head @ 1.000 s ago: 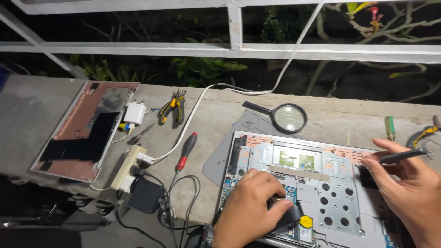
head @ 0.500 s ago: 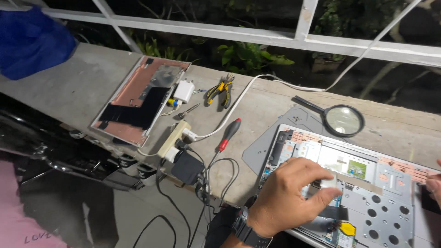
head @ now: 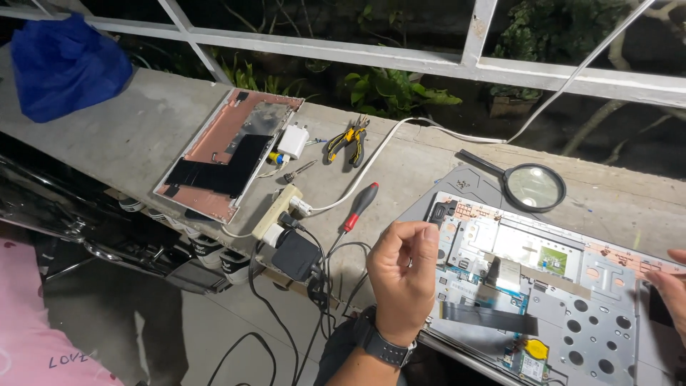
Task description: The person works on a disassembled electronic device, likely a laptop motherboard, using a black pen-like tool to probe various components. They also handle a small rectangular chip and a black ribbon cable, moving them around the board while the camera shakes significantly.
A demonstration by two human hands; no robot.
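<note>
Outdoors, at night, a long grey concrete bench runs from the far left toward the near right, backed by a white metal railing with dark green plants behind it. Below the bench on the near left lies shadowed ground with dark metal parts and a patch of pink cloth.

On the right part of the bench rests an opened laptop, its insides up: a silver perforated plate, a blue board, a black ribbon strip and a yellow coin cell. The left hand, with a dark watch at the wrist, hangs raised over the laptop's left edge, fingers curled loosely inward; whether anything sits between them cannot be told. The right hand shows only partly at the right edge, its fingers on the laptop's right side; its grip cannot be told.

Just beyond the laptop lies a black magnifier. Left of the laptop, a red-handled screwdriver lies on the concrete, near a white cable that runs up across the railing. Farther left sits a cream power strip at the bench's near edge, with a black adapter plugged in and dark cords hanging down. Beyond it are yellow-handled pliers, a white charger and a copper-toned laptop cover. A blue bag slumps at the far left end.
</note>
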